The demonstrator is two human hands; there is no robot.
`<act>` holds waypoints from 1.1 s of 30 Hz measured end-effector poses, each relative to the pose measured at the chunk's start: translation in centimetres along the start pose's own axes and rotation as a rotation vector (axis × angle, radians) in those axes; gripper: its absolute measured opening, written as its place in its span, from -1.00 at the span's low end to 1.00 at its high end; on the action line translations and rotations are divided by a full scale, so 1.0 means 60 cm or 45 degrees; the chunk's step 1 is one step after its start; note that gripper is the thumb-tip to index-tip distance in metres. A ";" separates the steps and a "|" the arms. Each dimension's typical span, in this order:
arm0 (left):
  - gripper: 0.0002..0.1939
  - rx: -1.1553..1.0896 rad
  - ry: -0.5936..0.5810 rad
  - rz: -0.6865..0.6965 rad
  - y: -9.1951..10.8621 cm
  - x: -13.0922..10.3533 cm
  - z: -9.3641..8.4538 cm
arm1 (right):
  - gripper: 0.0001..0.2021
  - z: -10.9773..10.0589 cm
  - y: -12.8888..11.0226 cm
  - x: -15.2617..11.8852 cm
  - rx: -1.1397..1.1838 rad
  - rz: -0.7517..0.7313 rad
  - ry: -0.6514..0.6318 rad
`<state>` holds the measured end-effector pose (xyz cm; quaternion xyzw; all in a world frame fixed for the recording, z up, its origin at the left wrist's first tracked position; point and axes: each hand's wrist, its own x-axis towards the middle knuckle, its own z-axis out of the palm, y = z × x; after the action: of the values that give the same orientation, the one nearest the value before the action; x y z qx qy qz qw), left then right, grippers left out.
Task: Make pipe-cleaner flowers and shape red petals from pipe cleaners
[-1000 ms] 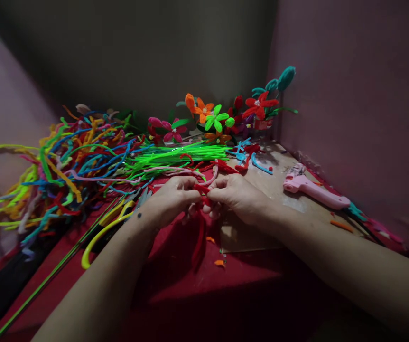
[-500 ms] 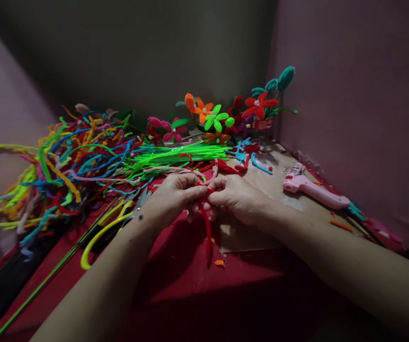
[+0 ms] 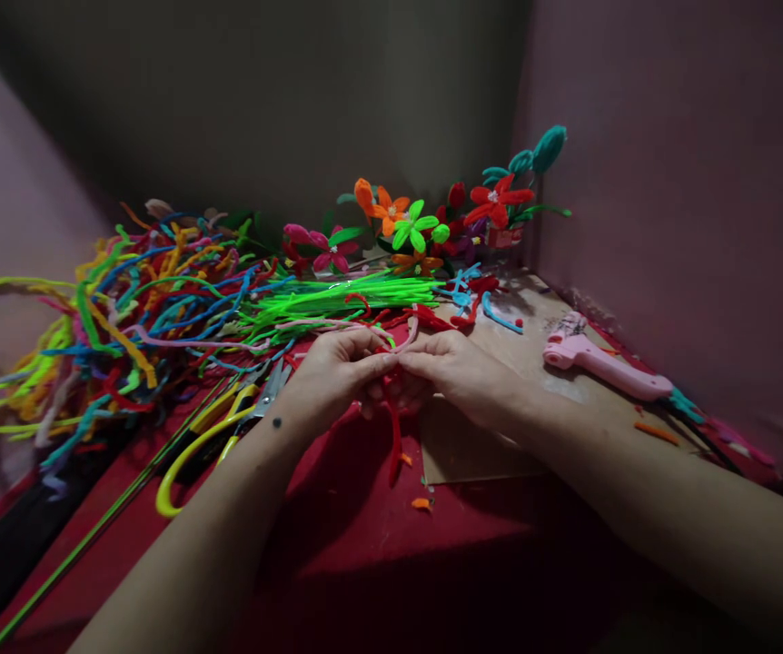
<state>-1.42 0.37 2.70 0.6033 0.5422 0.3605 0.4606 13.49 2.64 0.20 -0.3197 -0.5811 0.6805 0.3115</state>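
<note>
A red pipe cleaner is pinched between my two hands, its loose end hanging down over the red tabletop. My left hand is closed, thumb and forefinger meeting at the pipe cleaner. Opposite it, my right hand is closed too, its thumb tip nearly touching the left thumb. The part of the pipe cleaner inside the fingers is mostly hidden. Just beyond the fingertips lie pink pipe cleaners and red pieces. By my left wrist rest yellow-handled scissors, partly covered by the forearm.
A tangled heap of coloured pipe cleaners fills the left. Behind my hands lies a bundle of green stems, with pipe-cleaner flowers at the back. A pink glue gun rests on a board at right, near the wall.
My right fingers have shifted slightly, and the thumbs now press closer together. The hanging end of the red pipe cleaner has swung a little left and sits higher.
</note>
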 end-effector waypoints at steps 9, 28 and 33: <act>-0.81 -0.043 0.078 0.037 0.002 -0.001 0.003 | -0.83 0.001 0.006 0.000 0.047 -0.019 -0.042; -0.79 0.468 0.250 0.757 -0.017 -0.002 -0.002 | -0.86 -0.011 0.002 0.019 0.684 -0.068 0.314; -0.74 1.050 0.259 1.229 -0.045 0.006 0.007 | -0.87 -0.024 0.013 0.040 0.896 -0.035 0.394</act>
<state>-1.87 0.60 -0.01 0.8698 0.3447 0.3446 -0.0770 13.17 5.28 -0.89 -0.2844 -0.2623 0.7779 0.4952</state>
